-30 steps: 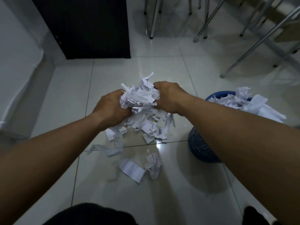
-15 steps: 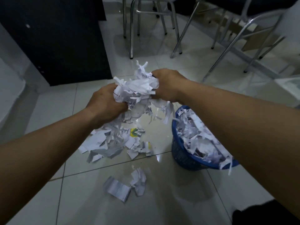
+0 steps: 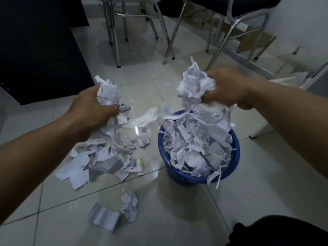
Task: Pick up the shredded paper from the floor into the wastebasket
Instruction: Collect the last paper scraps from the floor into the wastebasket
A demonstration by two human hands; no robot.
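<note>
Both hands grip shredded paper. Left hand (image 3: 92, 109) closes around a crumpled wad (image 3: 107, 93) to the left of the wastebasket (image 3: 186, 178), over the floor; right hand (image 3: 229, 87) closes around a second wad (image 3: 193, 82) above the basket's far rim. Half a second earlier the two hands pressed a single bundle between them, left of the basket; that bundle is now split in two, the hands stand well apart, and the right-hand share has travelled over the opening. One loose, blurred strip (image 3: 150, 116) hangs in the air between the hands, just left of the rim. Judged from this, the right-hand load is ready for release, whereas the left-hand load must first cross to the right or it will fall back to the floor.

Remaining on the tiles: a scatter of scraps (image 3: 99, 160) beneath the left hand, and two separate pieces (image 3: 117, 210) nearer the camera, so the task is well short of done. Paper in the basket (image 3: 197, 148) already heaps to the rim, with strips draped over the near edge; added paper may spill. Open floor lies in front of and to the right of the basket. Chair legs (image 3: 117, 38) stand beyond it, and a dark cabinet (image 3: 35, 50) bounds the left side, both clear of the hands.
</note>
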